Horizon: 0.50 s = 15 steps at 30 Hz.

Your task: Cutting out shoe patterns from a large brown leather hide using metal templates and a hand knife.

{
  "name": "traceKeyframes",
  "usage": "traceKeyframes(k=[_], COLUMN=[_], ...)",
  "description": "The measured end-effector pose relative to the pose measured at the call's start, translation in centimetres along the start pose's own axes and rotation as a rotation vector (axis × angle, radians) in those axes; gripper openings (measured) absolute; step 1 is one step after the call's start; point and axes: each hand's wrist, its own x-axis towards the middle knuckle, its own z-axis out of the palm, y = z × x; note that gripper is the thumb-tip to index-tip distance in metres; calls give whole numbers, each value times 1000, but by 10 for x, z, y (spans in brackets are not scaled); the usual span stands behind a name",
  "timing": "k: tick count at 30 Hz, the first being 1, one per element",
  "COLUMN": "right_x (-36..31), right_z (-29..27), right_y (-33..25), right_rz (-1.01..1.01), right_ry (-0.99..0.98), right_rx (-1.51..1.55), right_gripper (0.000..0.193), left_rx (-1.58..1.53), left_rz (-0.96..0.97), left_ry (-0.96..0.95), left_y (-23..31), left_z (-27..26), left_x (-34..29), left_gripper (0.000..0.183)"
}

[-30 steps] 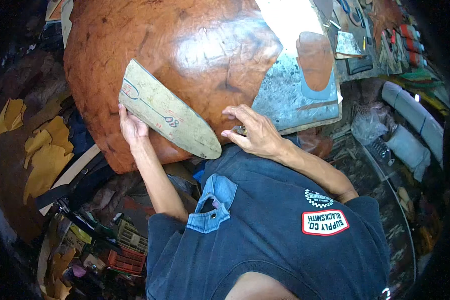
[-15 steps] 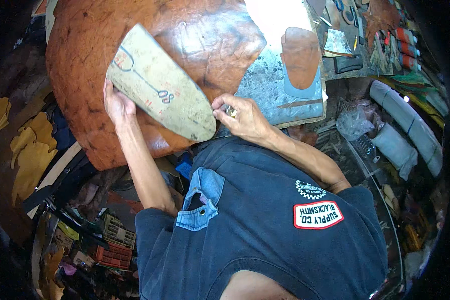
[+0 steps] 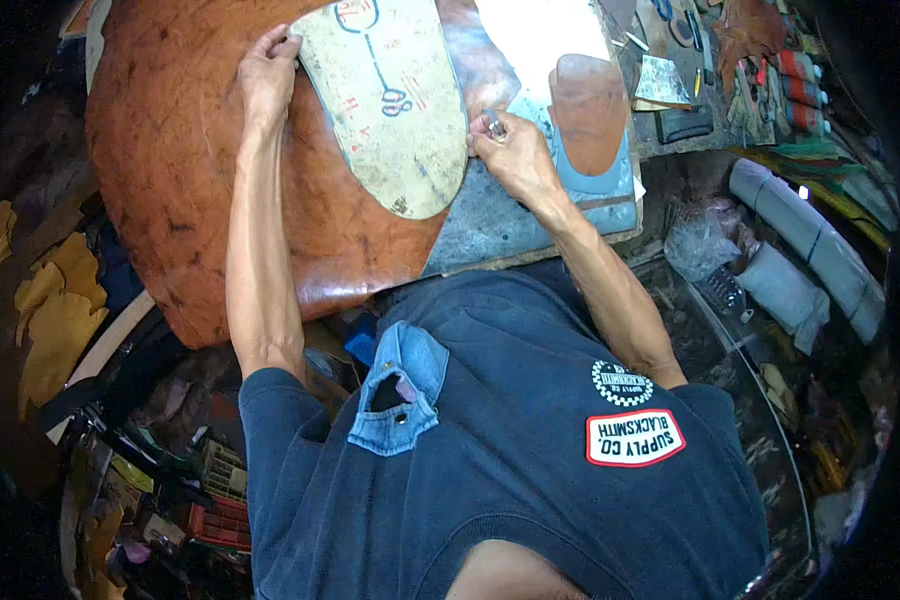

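Note:
A pale, stiff pattern template [image 3: 410, 150] with a rounded near end and blue and red hand-drawn marks lies over a large brown leather hide [image 3: 190, 180]. Its far end runs out of the picture. My left hand [image 3: 269, 75] is closed on the template's left edge, thumb and fingers pinching it. Against the right edge, my right hand [image 3: 517, 155] has its fingers curled together and gripping. A small shiny metal thing [image 3: 495, 126] shows at those fingers; its kind I cannot make out.
Right of the hide, a grey worktop [image 3: 510, 220] carries a brown leather piece [image 3: 587, 115] on a grey-blue template. Farther right are scissors [image 3: 663, 10], a dark wallet-like piece [image 3: 685, 122] and several red-and-grey bottles [image 3: 802, 92]. Yellow leather scraps [image 3: 65, 290] hang at the left.
Both hands have moved away from my body with the template. It has turned from a steep slant to nearly upright in the picture and now lies over the hide.

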Motion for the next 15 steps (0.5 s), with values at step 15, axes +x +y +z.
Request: traceKeyframes(k=[15], right_x=[-92], right_z=[33], right_y=[-73], right_rz=[-244], right_ry=[-295], right_rx=[27], right_gripper=[14], left_rx=[-325], left_rz=[-323], left_ry=[-28], left_y=[-31], left_z=[-139], left_x=[-109], left_gripper=[43])
